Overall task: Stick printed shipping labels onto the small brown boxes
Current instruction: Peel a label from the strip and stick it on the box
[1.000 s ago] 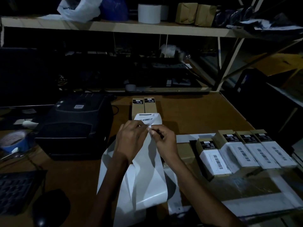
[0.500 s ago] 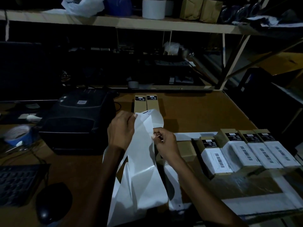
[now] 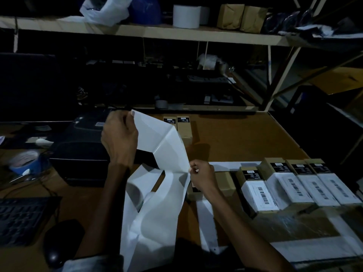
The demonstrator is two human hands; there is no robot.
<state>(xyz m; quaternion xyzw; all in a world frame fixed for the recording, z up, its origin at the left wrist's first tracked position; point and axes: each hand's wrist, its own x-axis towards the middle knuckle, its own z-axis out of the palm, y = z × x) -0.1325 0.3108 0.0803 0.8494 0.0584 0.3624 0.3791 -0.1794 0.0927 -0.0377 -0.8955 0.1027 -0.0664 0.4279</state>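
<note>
**Peeling a label off the strip**

The left hand (image 3: 119,140) holds the top of the label strip (image 3: 155,218) raised above the bench (image 3: 235,134), thumb and fingers pinched on its upper edge. The right hand (image 3: 203,178) pinches a corner lower down on the strip's right edge, fingers curled tight on it. Between the two grips the paper runs taut and creased; below the right grip it hangs slack toward the person. Whether the right grip has label or backing I cannot tell.

Just right of the right grip, partly behind that hand, lies a bare brown box (image 3: 224,182), probably the next to be labelled. Further right sit four labelled boxes (image 3: 298,183) in a row. Beyond the left grip, two more boxes (image 3: 179,128) lie side by side. Under the left grip is the printer (image 3: 78,154).

To do this well, it seems best to draw the two grips apart slowly along the strip's length, so the label comes away flat and does not fold onto itself. Fingers should touch only the corner, sparing the glue. Then square one short edge to the bare box and smooth outward.
</note>
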